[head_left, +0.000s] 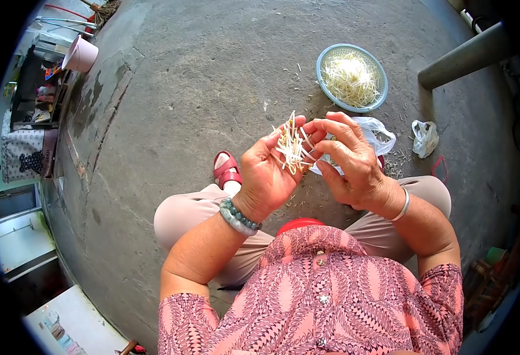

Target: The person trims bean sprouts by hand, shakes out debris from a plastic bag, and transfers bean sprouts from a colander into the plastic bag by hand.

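Note:
My left hand (266, 180) is turned palm up with its fingers curled, cradling a small bunch of bean sprouts (291, 148). Close against its fingertips, my right hand (354, 163) has thumb and fingers drawn together at a single sprout on the bunch's right side. The exact pinch point is partly hidden. Beyond both hands, a blue-rimmed plastic basket (321, 83) on the floor holds a heap of bean sprouts (350, 78). A white plastic bag (381, 135) lies behind my right hand, partly covered by it.
A second, smaller plastic bag (425, 138) sits to the right, near a red string (441, 170). Sprout scraps (397, 163) are scattered over the concrete floor (201, 77). A thick grey pole (461, 56) slants in at upper right. A pink bucket (81, 55) stands at far left.

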Demonstrator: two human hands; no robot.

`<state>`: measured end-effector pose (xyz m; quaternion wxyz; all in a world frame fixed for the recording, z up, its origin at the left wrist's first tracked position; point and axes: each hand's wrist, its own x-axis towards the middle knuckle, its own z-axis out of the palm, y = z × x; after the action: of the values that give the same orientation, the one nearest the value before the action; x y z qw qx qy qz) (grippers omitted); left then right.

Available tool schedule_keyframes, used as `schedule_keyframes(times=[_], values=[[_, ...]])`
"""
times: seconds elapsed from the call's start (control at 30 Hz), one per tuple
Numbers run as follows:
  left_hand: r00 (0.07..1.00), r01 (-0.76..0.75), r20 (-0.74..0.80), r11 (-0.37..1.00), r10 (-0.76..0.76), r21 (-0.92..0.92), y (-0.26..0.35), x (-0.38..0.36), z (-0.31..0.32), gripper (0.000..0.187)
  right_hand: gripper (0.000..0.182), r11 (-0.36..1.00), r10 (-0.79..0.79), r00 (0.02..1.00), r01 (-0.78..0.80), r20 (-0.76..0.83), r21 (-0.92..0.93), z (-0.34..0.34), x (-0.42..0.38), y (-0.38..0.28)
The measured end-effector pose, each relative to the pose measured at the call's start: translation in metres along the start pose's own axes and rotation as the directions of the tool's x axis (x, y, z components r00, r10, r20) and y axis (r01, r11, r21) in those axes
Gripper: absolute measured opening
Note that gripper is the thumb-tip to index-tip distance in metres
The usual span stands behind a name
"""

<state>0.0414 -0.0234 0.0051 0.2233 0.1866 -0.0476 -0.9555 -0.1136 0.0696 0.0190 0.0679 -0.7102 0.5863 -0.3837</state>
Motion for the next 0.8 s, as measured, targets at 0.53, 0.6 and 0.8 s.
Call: schedule_keyframes(times=[0.53, 0.6, 0.8], values=[[1.0, 0.019, -0.008, 0.999, -0.019, 0.041, -0.009, 0.004, 0.0, 0.039, 0.02, 0.984, -0.124, 0.992, 0.124, 0.011, -0.13, 0.013, 0.005, -0.006], [1.0, 0.015, 0.007, 0.999, -0.015, 0.03, -0.009, 0.004, -0.004, 0.038, 0.02, 0.981, -0.123, 0.992, 0.123, 0.01, -0.151, 0.013, 0.005, -0.006], [0.999, 0.014, -0.037, 0.998, -0.012, 0.069, -0.013, 0.005, -0.011, 0.038, 0.017, 0.971, -0.122, 0.993, 0.12, 0.002, -0.206, 0.01, 0.005, -0.003]])
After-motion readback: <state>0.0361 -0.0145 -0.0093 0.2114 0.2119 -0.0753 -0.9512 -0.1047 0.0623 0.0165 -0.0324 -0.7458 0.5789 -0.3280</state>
